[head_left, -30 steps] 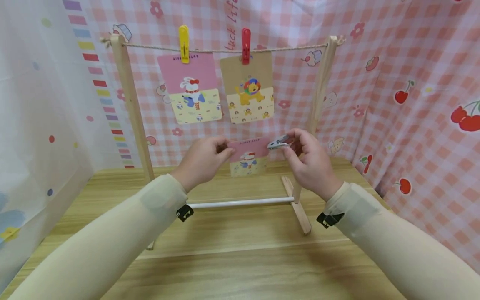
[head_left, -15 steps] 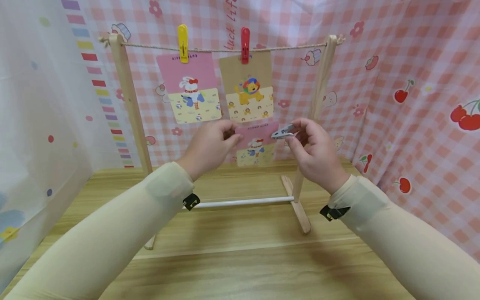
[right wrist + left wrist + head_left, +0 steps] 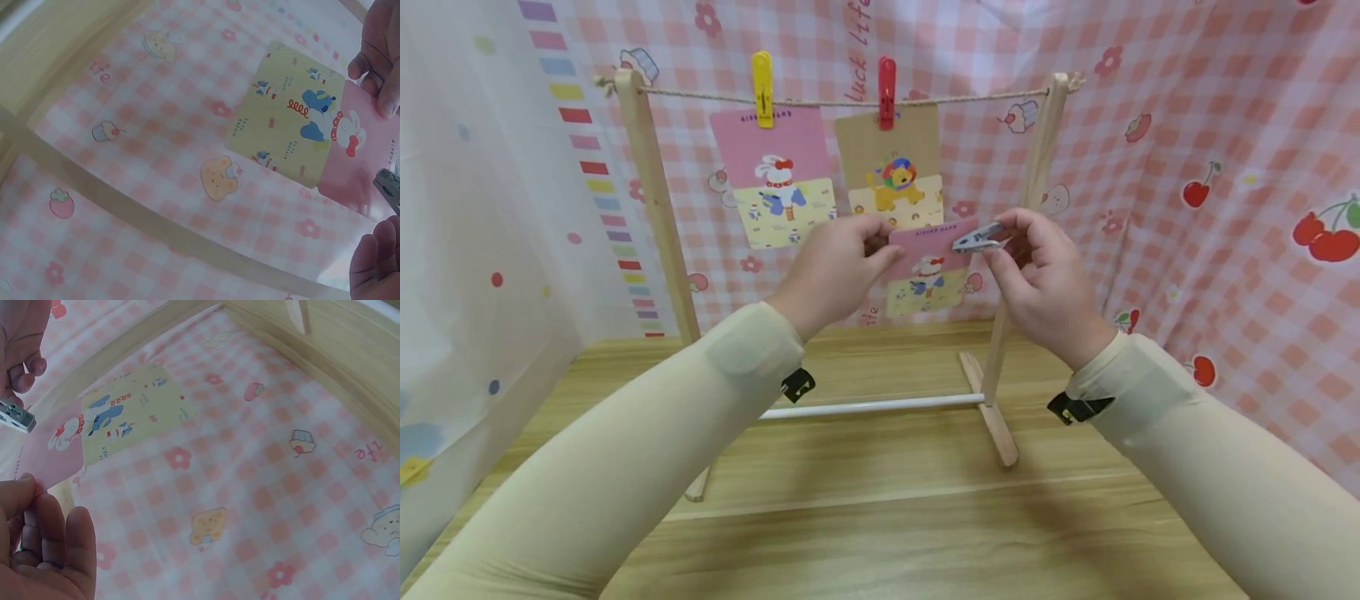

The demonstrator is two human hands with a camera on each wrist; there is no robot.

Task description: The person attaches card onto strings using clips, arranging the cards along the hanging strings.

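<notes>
My left hand [image 3: 844, 265] pinches the left edge of a pink and yellow rabbit card [image 3: 928, 265] between thumb and fingers. In my right hand [image 3: 1051, 275] is a grey clothespin [image 3: 977, 239], its tip at the card's upper right; whether it bites the card I cannot tell. The left wrist view shows the left thumb and fingers on the card's pink corner [image 3: 53, 450], with the clothespin [image 3: 17, 416] close by. Above stretches a rope [image 3: 992, 98], where a yellow clothespin [image 3: 763, 90] holds another rabbit card [image 3: 775, 158] and a red clothespin [image 3: 887, 93] holds a lion card [image 3: 880, 146].
The rope is tied between two wooden posts [image 3: 658, 200] standing on a wood-grain table [image 3: 880, 517]. A white bar [image 3: 872, 407] joins them low down. One foot [image 3: 990, 408] shows at the right. Behind hangs a pink checked cloth [image 3: 1225, 267].
Both hands have risen and shifted a little right, carrying the rabbit card and the grey clothespin up toward the rope. The card now overlaps the lion card's lower edge in the head view.
</notes>
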